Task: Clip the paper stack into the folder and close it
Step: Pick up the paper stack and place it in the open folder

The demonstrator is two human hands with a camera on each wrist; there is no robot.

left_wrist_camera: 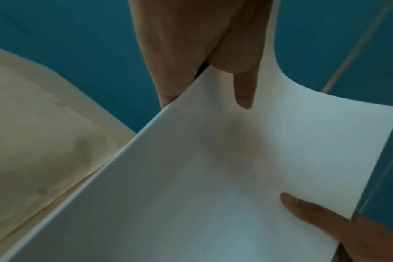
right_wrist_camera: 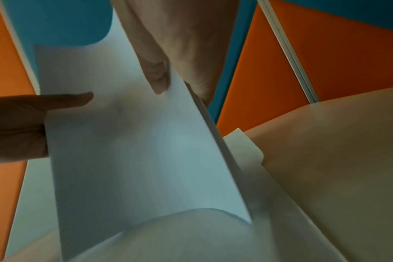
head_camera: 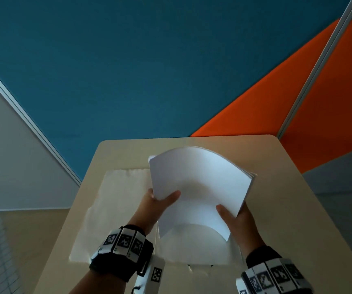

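From the head view, 2 hands hold a white paper stack [head_camera: 200, 183] up above a pale table [head_camera: 293, 209]. The left hand [head_camera: 160, 203] grips the stack's left edge, thumb on top and the other fingers hidden under the paper. The right hand [head_camera: 237, 218] grips the right edge the same way. The stack bends into a curve, and its near edge stands on the open see-through folder [head_camera: 115, 209] that lies flat on the table. Behind the table are a blue wall [head_camera: 149, 71] and an orange panel [head_camera: 319, 113]. From the left wrist view, the left hand [left_wrist_camera: 191, 53] pinches the paper stack [left_wrist_camera: 213, 177], with the thumb lying on the top sheet. The right hand's thumb [left_wrist_camera: 307, 207] presses on the sheet near the far edge. The folder [left_wrist_camera: 34, 124] shows below on the left, but it is blurry here. From the right wrist view, the right hand [right_wrist_camera: 180, 44] pinches the paper stack [right_wrist_camera: 135, 150] at its edge. The left hand [right_wrist_camera: 22, 124] comes in from the left side and holds the other edge. The folder [right_wrist_camera: 254, 150] lies under the stack on the table [right_wrist_camera: 337, 150].
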